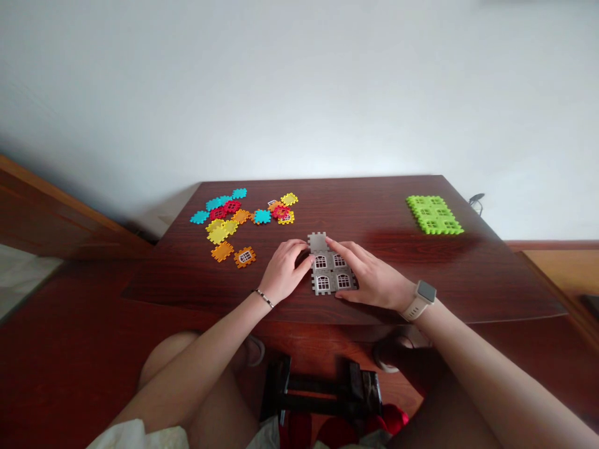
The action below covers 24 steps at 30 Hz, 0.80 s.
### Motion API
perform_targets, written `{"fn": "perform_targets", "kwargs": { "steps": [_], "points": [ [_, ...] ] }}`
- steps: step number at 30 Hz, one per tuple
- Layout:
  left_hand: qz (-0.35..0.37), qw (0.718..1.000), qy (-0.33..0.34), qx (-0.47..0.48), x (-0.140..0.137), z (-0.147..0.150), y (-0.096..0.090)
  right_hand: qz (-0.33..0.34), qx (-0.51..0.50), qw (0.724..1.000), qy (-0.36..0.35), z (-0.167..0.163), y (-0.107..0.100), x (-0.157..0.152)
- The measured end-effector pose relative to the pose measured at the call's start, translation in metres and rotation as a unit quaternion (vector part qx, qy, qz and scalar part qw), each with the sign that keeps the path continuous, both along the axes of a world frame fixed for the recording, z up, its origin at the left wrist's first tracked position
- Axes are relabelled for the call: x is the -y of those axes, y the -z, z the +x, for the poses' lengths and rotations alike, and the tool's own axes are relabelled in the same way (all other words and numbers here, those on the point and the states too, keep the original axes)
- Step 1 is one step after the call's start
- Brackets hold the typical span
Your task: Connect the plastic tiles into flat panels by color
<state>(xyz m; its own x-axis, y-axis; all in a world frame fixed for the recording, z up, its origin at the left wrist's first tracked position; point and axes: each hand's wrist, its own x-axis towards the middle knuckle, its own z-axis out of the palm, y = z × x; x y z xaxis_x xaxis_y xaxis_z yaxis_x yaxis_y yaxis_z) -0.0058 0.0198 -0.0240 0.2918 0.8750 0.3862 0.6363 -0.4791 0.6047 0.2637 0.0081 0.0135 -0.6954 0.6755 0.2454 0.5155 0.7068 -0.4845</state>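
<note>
A flat panel of grey interlocking tiles (333, 272) lies on the table in front of me, with white arched windows in its tiles. A plain grey tile (317, 241) sits at its top left, against the panel's upper edge; whether it is fully locked in cannot be seen. My left hand (286, 268) has its thumb and fingers closed at the left edge, where the plain tile meets the panel. Curved round the right side is my right hand (372, 274), index fingertip at the plain tile and thumb at the panel's lower edge. It covers part of the right-hand tiles.
Loose tiles in blue, red, yellow and orange (241, 216) are scattered at the back left of the table. An orange window tile (245, 257) lies nearest my left hand. A joined green panel (434, 215) lies at the back right. Behind the table (365, 212) is a wall.
</note>
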Motion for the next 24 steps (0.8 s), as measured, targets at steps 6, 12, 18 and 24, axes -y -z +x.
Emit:
{"fn": "perform_targets", "kwargs": {
  "steps": [6, 12, 18, 24],
  "points": [
    [-0.173, 0.965, -0.014, 0.196, -0.008, -0.008, -0.008, 0.062, -0.001, 0.998, -0.005, -0.009, 0.002, -0.002],
    [-0.227, 0.934, -0.008, 0.274, -0.006, -0.007, -0.013, 0.070, 0.002, 0.997, -0.011, -0.015, 0.003, -0.003],
    [-0.236, 0.908, -0.034, 0.344, -0.005, -0.005, -0.012, 0.009, -0.100, 0.993, 0.061, -0.023, 0.009, -0.006],
    [-0.222, 0.892, -0.031, 0.392, -0.007, -0.006, -0.010, -0.321, -0.323, 0.882, 0.124, -0.028, 0.024, -0.013]
  ]
}}
